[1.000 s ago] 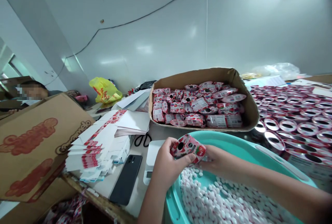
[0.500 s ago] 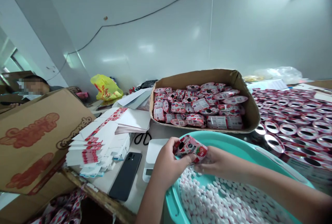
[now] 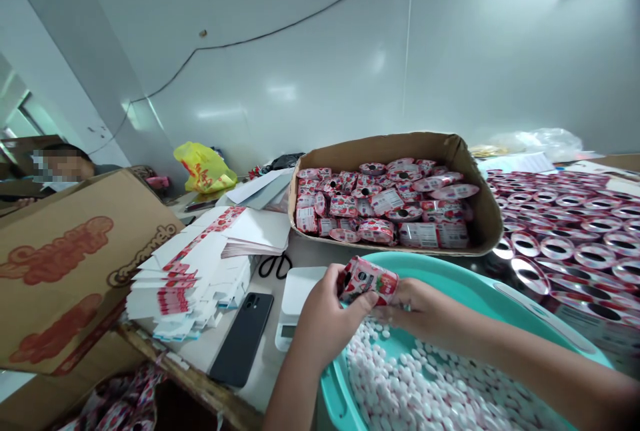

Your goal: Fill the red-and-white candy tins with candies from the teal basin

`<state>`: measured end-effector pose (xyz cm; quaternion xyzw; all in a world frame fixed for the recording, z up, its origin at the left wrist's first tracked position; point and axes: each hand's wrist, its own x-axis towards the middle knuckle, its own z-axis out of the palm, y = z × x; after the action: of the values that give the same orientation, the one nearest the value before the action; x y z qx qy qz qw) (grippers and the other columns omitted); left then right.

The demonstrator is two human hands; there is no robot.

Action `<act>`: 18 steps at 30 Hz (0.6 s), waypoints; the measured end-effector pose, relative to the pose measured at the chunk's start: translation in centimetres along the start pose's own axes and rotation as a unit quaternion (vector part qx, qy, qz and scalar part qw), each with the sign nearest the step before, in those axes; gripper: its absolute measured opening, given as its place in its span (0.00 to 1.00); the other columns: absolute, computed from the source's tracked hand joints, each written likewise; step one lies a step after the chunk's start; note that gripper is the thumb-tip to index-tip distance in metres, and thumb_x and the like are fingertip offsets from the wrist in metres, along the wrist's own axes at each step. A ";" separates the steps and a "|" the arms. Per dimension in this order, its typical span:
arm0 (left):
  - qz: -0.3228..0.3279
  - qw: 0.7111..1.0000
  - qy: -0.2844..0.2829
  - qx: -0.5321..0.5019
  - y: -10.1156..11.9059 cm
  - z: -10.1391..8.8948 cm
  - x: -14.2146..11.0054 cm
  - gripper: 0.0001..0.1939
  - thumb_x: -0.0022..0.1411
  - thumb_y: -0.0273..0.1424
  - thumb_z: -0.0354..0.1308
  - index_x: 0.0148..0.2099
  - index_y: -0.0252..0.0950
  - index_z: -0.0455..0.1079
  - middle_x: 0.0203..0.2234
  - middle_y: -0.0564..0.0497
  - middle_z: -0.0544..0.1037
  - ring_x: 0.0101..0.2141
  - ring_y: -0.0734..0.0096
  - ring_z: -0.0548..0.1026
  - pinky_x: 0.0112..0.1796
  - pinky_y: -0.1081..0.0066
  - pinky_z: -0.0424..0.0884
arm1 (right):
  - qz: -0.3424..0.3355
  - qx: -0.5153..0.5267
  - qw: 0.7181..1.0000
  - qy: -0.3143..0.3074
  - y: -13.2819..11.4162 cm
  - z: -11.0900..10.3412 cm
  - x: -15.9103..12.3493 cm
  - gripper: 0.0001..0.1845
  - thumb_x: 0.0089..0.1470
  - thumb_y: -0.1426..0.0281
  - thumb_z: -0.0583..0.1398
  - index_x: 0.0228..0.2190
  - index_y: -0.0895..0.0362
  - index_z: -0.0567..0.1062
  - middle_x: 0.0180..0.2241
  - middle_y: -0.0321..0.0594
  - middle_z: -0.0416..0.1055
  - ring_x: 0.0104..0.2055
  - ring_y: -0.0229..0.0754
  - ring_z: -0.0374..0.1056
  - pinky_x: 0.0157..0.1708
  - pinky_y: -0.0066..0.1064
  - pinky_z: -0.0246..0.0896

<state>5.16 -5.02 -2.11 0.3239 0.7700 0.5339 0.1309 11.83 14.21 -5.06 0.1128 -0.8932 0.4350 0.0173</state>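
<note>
1. Packet (image 3: 373,282), red, pink and strawberry-printed, is up between the 2 hands above the near-left part of the teal tub (image 3: 443,278), its top edge sloping down to the right.
2. Left hand (image 3: 337,304): its fingers grasp the packet's left end, thumb laid across the front. That seems the steadying grip; a light squeeze should do, as the thin wall looks easy to crease.
3. Right hand (image 3: 413,301): its fingers meet the packet's lower right end, but they are partly hidden, so I cannot tell whether they pinch it or only support it. Nor can I tell whether anything is tucked between them.
4. For the right-hand work, small motions at that end would probably serve best, with the left wrist still so the packet does not twist.
5. Below, loose white pieces (image 3: 415,378) lie in the tub. Working inside its rim looks wise: anything dropped would land among them and not on the counter (image 3: 263,374).
6. Elbow room on the left calls for care: the white scale (image 3: 301,288) sits just beside the left forearm, with the phone (image 3: 243,341) a little beyond it.
</note>
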 end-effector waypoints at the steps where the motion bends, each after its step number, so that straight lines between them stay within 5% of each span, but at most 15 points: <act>1: -0.001 1.000 -0.001 0.002 0.0 0.0 0.0 0.14 0.60 0.37 0.62 0.47 0.41 0.68 0.40 0.53 0.80 0.42 0.66 0.76 0.43 0.72 0.68 | -0.003 0.000 1.000 -0.005 0.0 0.0 0.0 0.28 0.61 0.49 0.53 0.21 0.57 0.62 0.23 0.35 0.58 0.27 0.37 0.52 0.28 0.32 0.47; 8: 0.012 1.000 0.003 -0.014 0.1 -0.1 0.0 0.16 0.60 0.36 0.62 0.50 0.41 0.69 0.42 0.54 0.80 0.44 0.66 0.77 0.45 0.72 0.69 | -0.003 0.065 0.998 -0.001 -0.8 0.0 0.2 0.31 0.59 0.43 0.52 0.21 0.56 0.63 0.21 0.36 0.59 0.26 0.38 0.54 0.27 0.32 0.48; 18: 0.026 0.987 -0.024 -0.158 -1.4 0.0 0.8 0.29 0.55 0.37 0.68 0.57 0.38 0.65 0.50 0.46 0.78 0.47 0.64 0.78 0.49 0.69 0.73 | 0.032 0.102 0.990 0.097 -1.9 -0.3 -0.2 0.32 0.56 0.43 0.56 0.22 0.59 0.74 0.22 0.40 0.70 0.26 0.38 0.63 0.28 0.29 0.57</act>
<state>4.06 -4.76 -3.24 0.3323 0.6639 0.6439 0.1849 12.46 13.36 -3.43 0.0429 -0.8416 0.5327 0.0784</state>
